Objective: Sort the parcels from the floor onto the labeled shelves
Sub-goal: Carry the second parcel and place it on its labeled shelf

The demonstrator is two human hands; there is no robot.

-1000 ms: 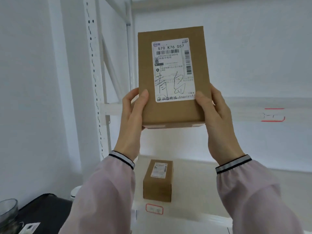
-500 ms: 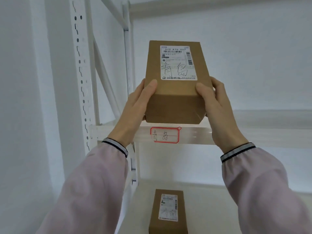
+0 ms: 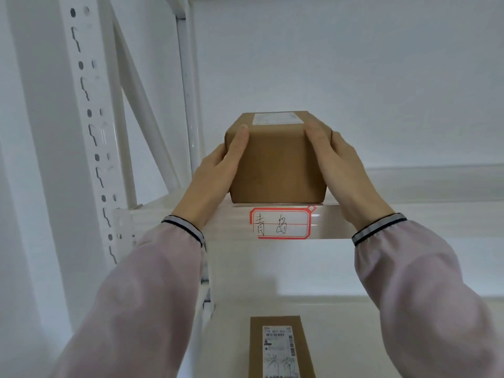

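While a white metal shelving rack [image 3: 90, 126] with slotted uprights fills the scene, a person reaches both arms up toward one of its shelves. Pale pink sleeves [image 3: 141, 290] with dark-and-white striped cuffs cover both arms.

Under the hands runs the front edge of a white upper shelf [image 3: 409, 219]. Between the two hands sits a plain brown cardboard parcel [image 3: 278, 165], its bottom resting on that shelf at the front edge. A white shipping label lies on the parcel's top face, beyond the fingertips; its print is too foreshortened to read.

The left hand [image 3: 215, 175] presses against the parcel's left side, thumb laid up the near face and fingers wrapped behind. The right hand [image 3: 341, 170] mirrors it on the parcel's right side, thumb on the near face, fingers curled around the far corner. Both hands are clasping the parcel.

Below the parcel, between the two wrists, a red-bordered white tag [image 3: 281, 223] with two handwritten characters is stuck on the shelf edge.

Far below the hands, between the forearms, a second brown cardboard parcel [image 3: 281, 347] with a printed white label lies flat on the lower shelf [image 3: 341, 336].
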